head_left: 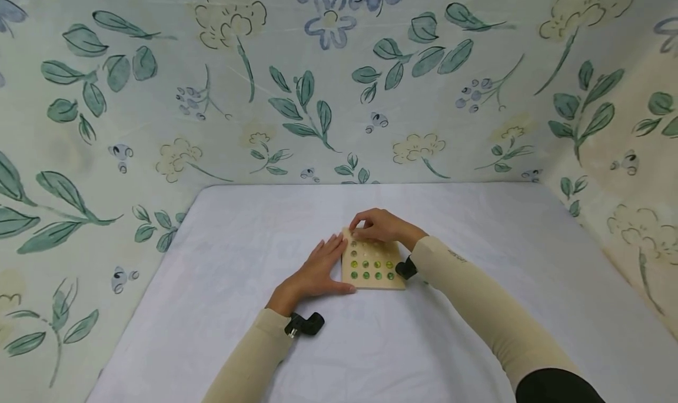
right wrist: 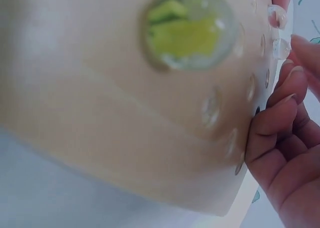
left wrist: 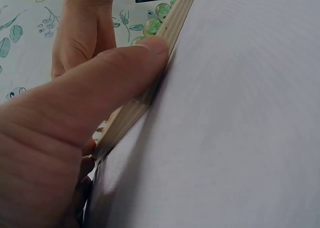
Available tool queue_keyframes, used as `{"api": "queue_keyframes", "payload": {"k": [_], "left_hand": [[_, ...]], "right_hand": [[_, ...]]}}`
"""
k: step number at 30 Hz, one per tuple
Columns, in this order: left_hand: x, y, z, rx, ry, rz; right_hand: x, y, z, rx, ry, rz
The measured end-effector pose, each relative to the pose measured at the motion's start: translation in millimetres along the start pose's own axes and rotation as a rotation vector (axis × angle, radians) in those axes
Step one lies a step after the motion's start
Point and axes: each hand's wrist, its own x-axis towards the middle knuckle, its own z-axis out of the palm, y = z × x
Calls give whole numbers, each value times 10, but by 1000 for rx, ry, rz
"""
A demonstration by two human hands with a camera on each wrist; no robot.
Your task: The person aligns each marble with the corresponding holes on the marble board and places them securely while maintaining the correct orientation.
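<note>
A square wooden board (head_left: 372, 283) with rows of round holes holds glass marbles. Green marbles (head_left: 366, 275) fill its nearest row, and yellow-green marbles (head_left: 378, 265) sit in the row behind. Clear marbles (right wrist: 277, 16) stand along the left side. My left hand (head_left: 318, 272) steadies that side, fingers stretched along the left edge and thumb (left wrist: 125, 77) against the near edge. Over the far left corner, my right hand (head_left: 382, 225) pinches a clear marble (right wrist: 281, 48) between thumb and forefinger, its other fingers curled against the board. The hand covers part of the far row.
The board lies on a table with a white cloth (head_left: 254, 232). Behind and beside it hangs a fabric with flowers and leaves (head_left: 328, 97). Small black cameras (head_left: 312, 324) are strapped to both wrists, the right one overlapping the board's right edge.
</note>
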Motion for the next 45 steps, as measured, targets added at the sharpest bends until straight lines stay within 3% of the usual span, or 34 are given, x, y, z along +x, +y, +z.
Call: {"api": "queue_keyframes", "payload": {"k": [10, 20, 30, 45], "left_hand": [[1, 35, -12, -23, 10, -9], [25, 6, 0, -10, 16, -12], [-2, 25, -38, -9, 15, -10], [2, 33, 11, 0, 16, -49]], "right_hand": [[-68, 113, -27, 58, 49, -60], [-283, 227, -116, 92, 135, -41], [-516, 312, -171, 95, 163, -109], [-794, 492, -163, 98, 179, -63]]}}
